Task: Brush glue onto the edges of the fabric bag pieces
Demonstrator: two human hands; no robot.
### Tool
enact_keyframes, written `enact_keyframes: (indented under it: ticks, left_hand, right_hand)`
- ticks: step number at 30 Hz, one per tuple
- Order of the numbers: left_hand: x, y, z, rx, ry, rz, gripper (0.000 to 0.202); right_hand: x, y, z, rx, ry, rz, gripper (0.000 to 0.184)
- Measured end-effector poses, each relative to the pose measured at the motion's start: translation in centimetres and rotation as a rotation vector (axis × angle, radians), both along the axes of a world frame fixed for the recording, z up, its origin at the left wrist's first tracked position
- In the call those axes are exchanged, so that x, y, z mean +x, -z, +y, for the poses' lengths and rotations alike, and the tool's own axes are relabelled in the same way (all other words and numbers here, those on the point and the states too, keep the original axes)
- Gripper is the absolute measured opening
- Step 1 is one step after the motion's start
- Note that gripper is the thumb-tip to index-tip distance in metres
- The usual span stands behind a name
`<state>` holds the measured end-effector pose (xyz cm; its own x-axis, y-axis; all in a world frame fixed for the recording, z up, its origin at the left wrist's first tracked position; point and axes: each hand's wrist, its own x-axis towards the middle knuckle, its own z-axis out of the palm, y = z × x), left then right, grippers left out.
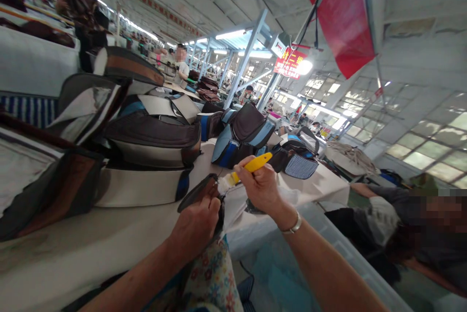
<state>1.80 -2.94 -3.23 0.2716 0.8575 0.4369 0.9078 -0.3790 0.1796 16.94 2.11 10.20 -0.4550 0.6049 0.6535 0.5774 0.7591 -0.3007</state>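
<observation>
My right hand (260, 186) is closed round the yellow handle of a paintbrush (257, 162). The brush's pale bristles reach down to the edge of a dark grey and brown bag piece (199, 191). My left hand (199, 222) grips that piece near its right end, fingers bent over its brown face. Part of the piece is hidden behind the left hand. Both hands are close together at the table's near edge, above a floral cloth (209, 273) over my lap.
Dark bag parts with pale and blue panels (153, 137) are piled on the table (120, 239) at the left. More blue and black pieces (241, 137) lie beyond my hands. A clear plastic bin (328, 239) stands at right, near another person (412, 224).
</observation>
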Motion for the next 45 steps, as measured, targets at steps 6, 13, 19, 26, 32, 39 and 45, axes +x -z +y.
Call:
enact_keyframes:
  ticks: [6, 13, 19, 26, 32, 39, 45]
  left_hand:
    - [0.2, -0.1, -0.4, 0.025, -0.007, 0.021, 0.017]
    - [0.5, -0.4, -0.2, 0.034, -0.024, 0.018, 0.017]
    - [0.3, -0.5, -0.3, 0.012, -0.024, 0.004, 0.015]
    - [-1.2, 2.2, 0.2, 0.173, 0.071, -0.147, 0.018]
    - [-2.0, 5.3, 0.2, 0.301, 0.069, -0.269, 0.022]
    - [-4.0, 5.0, 0.4, 0.315, -0.214, -0.736, 0.026]
    - [-5.4, 4.7, 2.8, -0.087, -0.022, -1.007, 0.029]
  right_hand:
    - [-0.6, 0.5, 0.9, -0.016, -0.001, 0.004, 0.027]
    - [-2.0, 0.9, 2.1, 0.046, -0.027, -0.046, 0.026]
    - [-2.5, 1.4, 2.6, 0.014, -0.061, -0.041, 0.027]
    - [-0.8, 1.0, 3.1, -0.025, 0.107, 0.341, 0.026]
    - [-2.6, 1.0, 0.0, -0.08, -0.028, 0.223, 0.023]
    - [-4.8, 0.9, 0.1, -0.009, -0.114, 0.183, 0.021]
    - [-4.4, 0.3, -0.5, -0.038, -0.096, 0.228, 0.02]
